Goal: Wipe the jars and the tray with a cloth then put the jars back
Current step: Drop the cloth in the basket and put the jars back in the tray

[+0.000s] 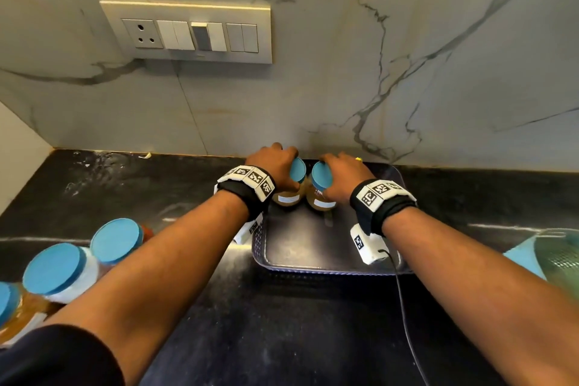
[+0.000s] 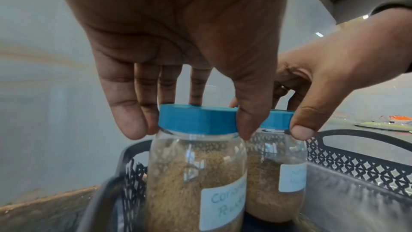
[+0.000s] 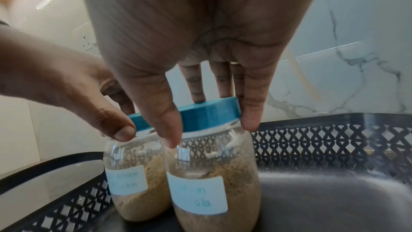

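Observation:
Two clear jars of brown powder with blue lids stand upright side by side at the far end of the dark tray (image 1: pixel 313 254). My left hand (image 1: pixel 279 163) grips the lid of the left jar (image 1: pixel 289 197), labelled as coriander powder (image 2: pixel 196 174), with thumb and fingers round the rim. My right hand (image 1: pixel 341 169) grips the lid of the right jar (image 1: pixel 321 202) the same way; its label (image 3: pixel 198 195) is partly readable. The jars touch or nearly touch. A light blue cloth (image 1: pixel 523 257) lies at the right edge of the counter.
Three more blue-lidded jars (image 1: pixel 116 240) (image 1: pixel 54 273) (image 1: pixel 6 301) stand on the black counter at the near left. The tray has a lattice wall (image 3: pixel 334 140) and sits close to the marble backsplash. A green perforated object (image 1: pixel 560 254) lies by the cloth. A switch panel (image 1: pixel 188 31) is on the wall.

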Demonstrator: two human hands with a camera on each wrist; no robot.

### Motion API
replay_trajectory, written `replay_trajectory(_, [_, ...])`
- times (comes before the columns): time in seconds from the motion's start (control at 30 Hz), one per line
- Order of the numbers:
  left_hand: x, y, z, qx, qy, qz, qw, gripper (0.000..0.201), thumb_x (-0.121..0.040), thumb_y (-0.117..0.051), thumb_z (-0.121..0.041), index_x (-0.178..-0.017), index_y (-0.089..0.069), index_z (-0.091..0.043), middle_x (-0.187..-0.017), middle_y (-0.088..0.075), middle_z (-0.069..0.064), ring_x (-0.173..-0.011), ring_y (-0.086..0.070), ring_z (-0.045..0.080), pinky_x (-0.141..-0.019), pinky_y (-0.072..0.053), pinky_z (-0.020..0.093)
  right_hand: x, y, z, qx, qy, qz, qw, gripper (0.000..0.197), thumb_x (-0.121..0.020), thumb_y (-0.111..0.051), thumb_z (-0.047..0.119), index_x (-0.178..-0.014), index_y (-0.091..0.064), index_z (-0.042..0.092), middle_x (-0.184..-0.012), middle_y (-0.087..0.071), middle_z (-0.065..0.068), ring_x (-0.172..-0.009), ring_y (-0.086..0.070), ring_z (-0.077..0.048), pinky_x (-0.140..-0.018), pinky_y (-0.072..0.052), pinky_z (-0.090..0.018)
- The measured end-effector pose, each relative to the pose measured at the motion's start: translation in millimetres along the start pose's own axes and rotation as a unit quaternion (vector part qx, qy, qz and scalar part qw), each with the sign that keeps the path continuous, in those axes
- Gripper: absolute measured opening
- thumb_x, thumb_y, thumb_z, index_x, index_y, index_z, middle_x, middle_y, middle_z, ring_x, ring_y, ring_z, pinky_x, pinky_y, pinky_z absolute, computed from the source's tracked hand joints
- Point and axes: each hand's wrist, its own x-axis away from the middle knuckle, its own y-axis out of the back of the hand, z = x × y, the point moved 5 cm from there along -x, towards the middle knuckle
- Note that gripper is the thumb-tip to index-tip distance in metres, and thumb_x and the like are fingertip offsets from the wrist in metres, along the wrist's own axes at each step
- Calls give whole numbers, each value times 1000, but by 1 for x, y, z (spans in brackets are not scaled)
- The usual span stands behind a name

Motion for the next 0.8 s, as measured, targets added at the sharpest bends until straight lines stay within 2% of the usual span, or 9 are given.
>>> replay_trajectory(0.17, [1,2,-2,-7,-2,5,1000,76,-78,-76,-55,-141,-46,-24,-127,-56,12,-111,-61,36,-86,-56,44,-1,1,1,6,10,0,1000,72,-78,-76,39,-142,-47,21,-127,-57,-13,-117,-57,-37,-97,-49,-41])
replay_trajectory(0.43, [1,3,-4,9,-2,11,1000,85,-79,-79,-55,-147,-43,-19,-132,-56,16,-115,-60,37,-94,-53,44,-1,2,0,12,2,5,1000,80,-79,-77,41,-147,-40,23,-133,-54,-12,-123,-54,-37,-102,-48,-44])
replay_trajectory(0.53, [6,2,1,13,-4,12,1000,106,-75,-80,-61,-157,-26,-21,-138,-52,17,-119,-58,38,-96,-52,46,-1,2,0,21,3,21,1000,89,-77,-78,40,-152,-32,23,-138,-52,-13,-127,-52,-38,-104,-48,-46])
replay_trajectory(0.6, [13,6,7,22,5,8,1000,110,-77,-76,-65,-159,-17,-21,-140,-51,18,-121,-58,39,-97,-53,48,3,7,4,23,3,19,1000,92,-76,-79,41,-153,-31,23,-142,-50,-13,-129,-50,-38,-104,-48,-47])
replay_trajectory(0.67, [23,11,19,35,18,1,999,95,-86,-69,-61,-158,-24,-19,-144,-50,18,-124,-56,39,-100,-51,49,8,16,12,17,8,0,1000,81,-81,-75,38,-150,-38,18,-142,-50,-14,-129,-50,-38,-105,-47,-46])
replay_trajectory(0.73, [41,20,38,62,31,-21,997,72,-97,-62,-48,-156,-33,-17,-148,-49,17,-130,-53,37,-106,-47,48,17,29,27,3,25,-43,999,63,-88,-69,30,-145,-46,15,-141,-51,-15,-128,-50,-37,-105,-47,-45])
replay_trajectory(0.8, [70,28,64,92,50,-52,993,57,-101,-58,-35,-152,-42,-16,-148,-52,16,-133,-52,35,-109,-44,45,28,40,49,-19,54,-92,994,57,-91,-66,26,-144,-49,18,-144,-51,-12,-130,-49,-36,-108,-45,-46])
